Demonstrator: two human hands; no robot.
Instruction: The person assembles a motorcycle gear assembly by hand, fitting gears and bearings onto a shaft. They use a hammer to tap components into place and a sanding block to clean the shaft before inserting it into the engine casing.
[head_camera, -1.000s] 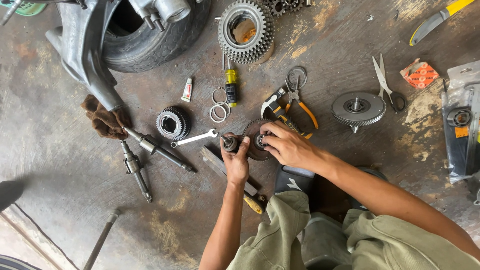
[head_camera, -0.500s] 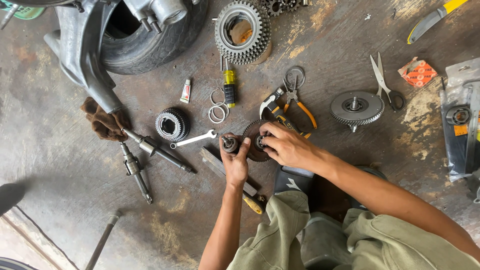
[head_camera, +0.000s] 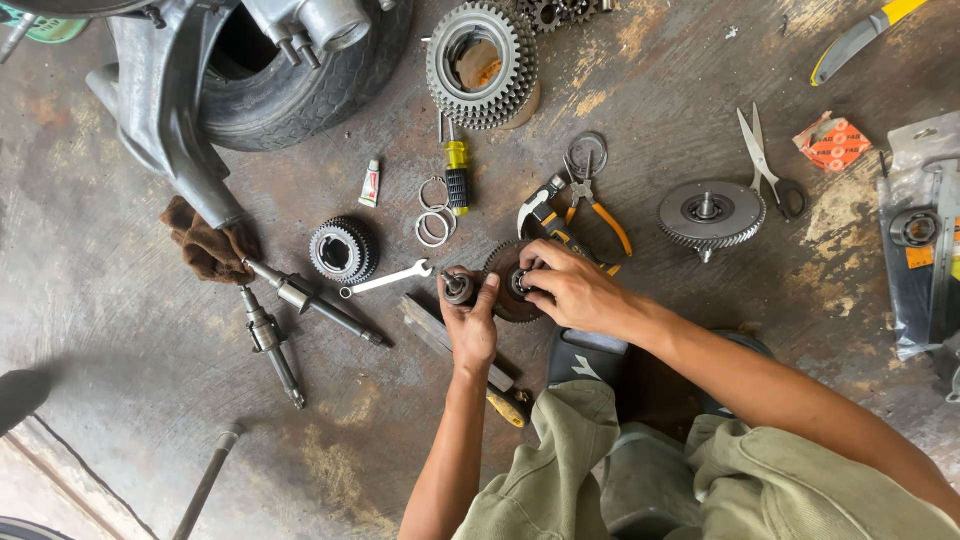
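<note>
A black tyre (head_camera: 300, 90) lay at the top left of the stained concrete floor (head_camera: 120, 330), with a large ring gear (head_camera: 483, 65) beside it and a flat toothed disc (head_camera: 711, 213) further right. Low in the middle sat the dark gear (head_camera: 507, 290) on its shaft — the left hand (head_camera: 470, 325) was wrapped around the shaft end, fingers closed on it, while the right hand (head_camera: 570, 290) pinched the gear's hub from above. Nearby lay orange-handled pliers (head_camera: 590, 205), a small spanner (head_camera: 385, 280) and two loose rings (head_camera: 435, 222) (overlapping each other).
</note>
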